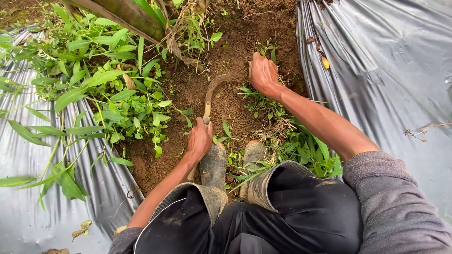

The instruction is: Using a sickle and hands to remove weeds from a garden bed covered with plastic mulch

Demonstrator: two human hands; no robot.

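Note:
My left hand [199, 137] is closed around the handle of a rusty curved sickle [213, 89], whose blade arcs over bare brown soil [230, 47] toward my right hand. My right hand [263, 74] grips a small clump of green weeds [269, 51] at the blade's tip, fingers pressed into the earth. Both arms reach forward from grey sleeves. Below my hands, my two muddy rubber boots [214, 164] stand side by side on the soil strip.
Grey plastic mulch sheets [391, 70] flank the soil strip on the right and on the left [28, 160]. Leafy weeds [108, 89] crowd the left side, and grass [301, 146] grows beside my right boot. A thick plant stem [132, 16] crosses the top.

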